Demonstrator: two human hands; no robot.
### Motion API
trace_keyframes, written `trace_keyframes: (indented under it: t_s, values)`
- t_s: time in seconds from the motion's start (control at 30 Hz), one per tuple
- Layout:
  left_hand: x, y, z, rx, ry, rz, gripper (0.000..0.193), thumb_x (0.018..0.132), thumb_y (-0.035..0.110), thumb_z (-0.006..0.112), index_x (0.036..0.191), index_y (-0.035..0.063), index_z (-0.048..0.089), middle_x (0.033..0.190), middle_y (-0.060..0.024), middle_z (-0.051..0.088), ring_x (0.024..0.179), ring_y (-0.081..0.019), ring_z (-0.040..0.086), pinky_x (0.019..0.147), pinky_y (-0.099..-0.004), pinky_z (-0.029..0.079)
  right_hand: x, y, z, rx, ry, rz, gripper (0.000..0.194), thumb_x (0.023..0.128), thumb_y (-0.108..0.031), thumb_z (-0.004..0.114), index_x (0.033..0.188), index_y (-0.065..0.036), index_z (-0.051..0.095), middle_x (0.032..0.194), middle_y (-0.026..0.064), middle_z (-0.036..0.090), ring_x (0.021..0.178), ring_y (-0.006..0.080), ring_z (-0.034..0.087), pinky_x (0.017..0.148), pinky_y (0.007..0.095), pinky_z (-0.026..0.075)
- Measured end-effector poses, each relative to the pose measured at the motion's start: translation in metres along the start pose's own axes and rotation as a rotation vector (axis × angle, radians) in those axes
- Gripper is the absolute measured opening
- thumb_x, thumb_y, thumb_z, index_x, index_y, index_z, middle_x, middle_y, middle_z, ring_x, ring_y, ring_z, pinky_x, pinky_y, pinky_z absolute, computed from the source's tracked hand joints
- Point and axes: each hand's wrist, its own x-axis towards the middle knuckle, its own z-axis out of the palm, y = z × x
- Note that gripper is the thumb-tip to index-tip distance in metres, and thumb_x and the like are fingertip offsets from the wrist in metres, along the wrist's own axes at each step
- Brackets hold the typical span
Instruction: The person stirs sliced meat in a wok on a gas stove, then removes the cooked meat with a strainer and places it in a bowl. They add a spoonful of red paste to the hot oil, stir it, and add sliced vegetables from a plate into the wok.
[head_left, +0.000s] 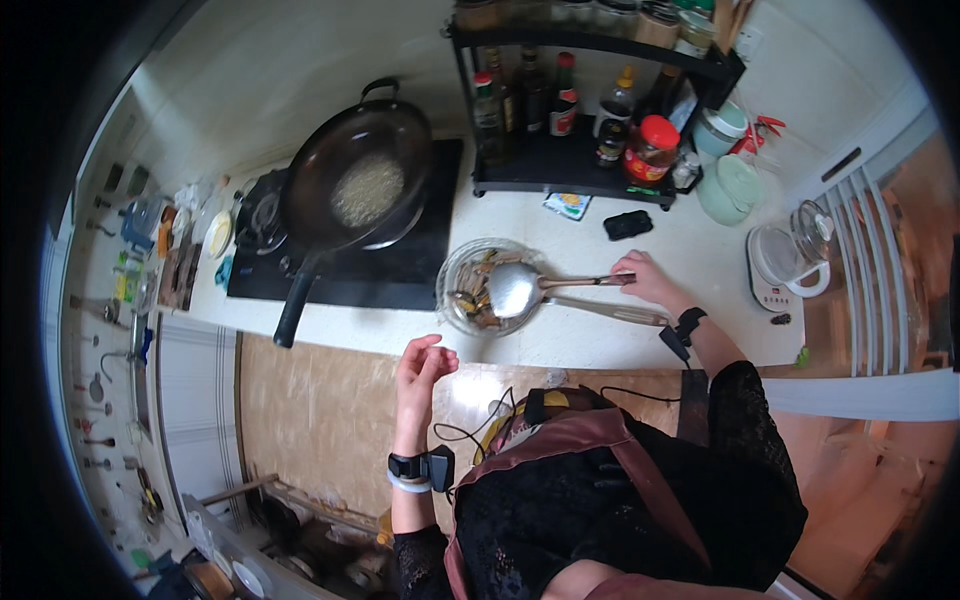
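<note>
My right hand (643, 277) grips the handle end of a metal wok spatula (515, 291). Its broad shiny head lies over a clear glass bowl (448, 309) of brown and dark food pieces (472, 281), which I cannot name surely. A second utensil's silver handle (607, 309) slants out from the bowl, under my right wrist. My left hand (426, 366) hovers before the counter edge, fingers loosely curled and holding nothing. Left of the bowl, a dark wok (319, 180) sits tilted on the black cooktop (352, 289), with bubbling liquid (369, 189) inside.
The wok's long handle (295, 300) juts past the counter's front edge. Behind the bowl stands a black rack (570, 184) with bottles and jars. A packet (566, 205) and a black object (628, 224) lie before it. At the right are green canisters (727, 191) and a glass kettle (776, 255).
</note>
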Motion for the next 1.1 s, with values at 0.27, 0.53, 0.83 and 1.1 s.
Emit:
trace_keyframes:
  t_s: [0.27, 0.53, 0.83, 1.1]
  values:
    - [0.018, -0.002, 0.019, 0.013, 0.027, 0.01, 0.021, 0.096, 0.014, 0.053, 0.114, 0.0049, 0.053, 0.088, -0.007, 0.063, 0.08, -0.0156, 0.062, 0.076, -0.0303, 0.052, 0.051, -0.027, -0.098, -0.401, 0.655, -0.004, 0.056, 0.074, -0.028, 0.072, 0.121, -0.005, 0.053, 0.112, 0.0142, 0.047, 0.107, 0.033, 0.045, 0.091, 0.0409, 0.04]
    - [0.035, 0.019, 0.067, 0.034, -0.029, 0.117, 0.02, 0.094, 0.006, 0.052, 0.114, 0.0027, 0.053, 0.088, -0.0081, 0.063, 0.081, -0.0158, 0.062, 0.075, -0.029, 0.052, 0.171, -0.014, -0.171, -0.739, 0.434, 0.363, 0.064, 0.078, -0.052, 0.061, 0.131, -0.02, 0.045, 0.118, 0.0182, 0.05, 0.107, 0.0362, 0.053, 0.084, 0.0449, 0.049]
    - [0.066, 0.032, 0.122, 0.092, -0.264, 0.285, 0.047, 0.088, 0.003, 0.06, 0.13, 0.0046, 0.039, 0.125, -0.0138, 0.054, 0.117, -0.0231, 0.053, 0.097, -0.0343, 0.045, 0.13, -0.108, -0.186, -0.742, 0.715, -0.031, 0.044, 0.076, -0.029, 0.066, 0.115, -0.013, 0.056, 0.098, 0.0167, 0.051, 0.09, 0.0343, 0.053, 0.078, 0.0418, 0.047]
    - [0.082, 0.023, 0.173, -0.12, -0.279, 0.617, 0.114, 0.072, 0.063, 0.068, 0.147, 0.0147, -0.002, 0.151, -0.0194, 0.012, 0.138, -0.0333, 0.023, 0.108, -0.0429, 0.031, 0.055, -0.283, -0.165, -0.03, 0.444, -0.274, 0.03, 0.085, -0.024, 0.06, 0.11, -0.007, 0.058, 0.086, 0.0158, 0.054, 0.08, 0.0337, 0.058, 0.073, 0.039, 0.047]
